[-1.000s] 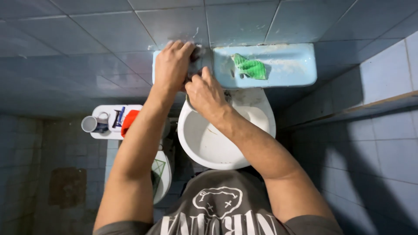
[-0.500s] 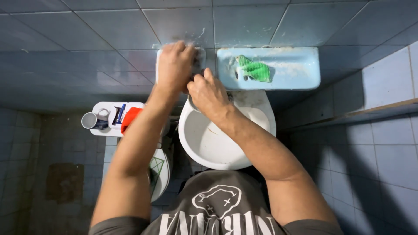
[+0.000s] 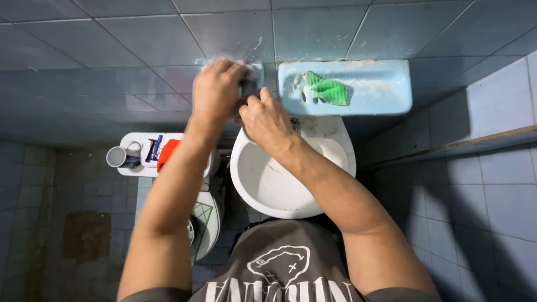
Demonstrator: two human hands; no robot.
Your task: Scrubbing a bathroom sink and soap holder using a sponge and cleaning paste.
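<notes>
My left hand (image 3: 215, 92) presses down on the left end of a light blue wall shelf (image 3: 372, 89), fingers curled at the tiled wall. What lies under the palm is hidden. My right hand (image 3: 265, 120) sits just beside it, over the back rim of the white sink (image 3: 279, 190), with its fingers closed around a small dark object (image 3: 248, 88) at the shelf's edge. A crumpled green cloth (image 3: 328, 90) lies on the shelf to the right of both hands.
Blue tiles cover the wall and floor. To the left, a white toilet tank lid (image 3: 134, 168) carries a grey cup (image 3: 116, 156), razors (image 3: 152, 148) and an orange item (image 3: 166, 154). The toilet bowl (image 3: 206, 223) is below it. A tiled ledge (image 3: 492, 106) runs along the right.
My left hand has shifted a little along the shelf's left end and rubbed in place. My right hand has stayed closed at the same spot.
</notes>
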